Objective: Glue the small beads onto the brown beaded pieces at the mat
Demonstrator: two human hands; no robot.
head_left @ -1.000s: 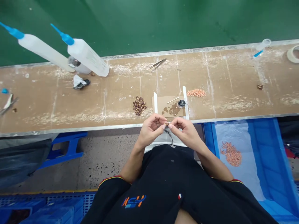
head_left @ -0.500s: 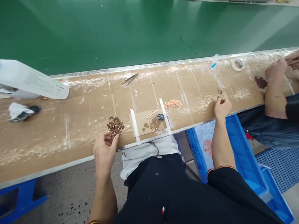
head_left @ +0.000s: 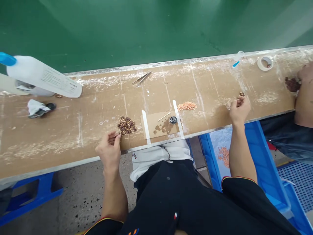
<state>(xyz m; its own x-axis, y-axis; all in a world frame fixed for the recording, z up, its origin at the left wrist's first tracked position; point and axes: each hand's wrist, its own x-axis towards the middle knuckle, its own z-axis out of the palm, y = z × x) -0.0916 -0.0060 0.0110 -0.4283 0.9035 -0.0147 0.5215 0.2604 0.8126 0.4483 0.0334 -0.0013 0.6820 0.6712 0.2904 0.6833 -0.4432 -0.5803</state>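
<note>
Dark parts pile (head_left: 126,125) at left hand (head_left: 110,150) fingertips, right hand (head_left: 239,107) well apart

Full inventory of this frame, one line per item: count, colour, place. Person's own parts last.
workbench: 1, brown, across the frame
conveyor belt: 1, green, behind the bench
squeeze bottle: 1, white with blue tip, lying far left
rag: 1, white and dark, left
tweezers: 1, metal, back centre
dark parts pile: 1, brown, by the left hand
cardboard pad: 1, brown, taped at front edge
orange parts pile: 1, right of the pad
tape roll: 1, whitish, far right
bin: 1, blue, below the bench at right
co-worker's arm: 1, right edge
left hand: fingers at the dark pile
right hand: pinching small parts
</note>
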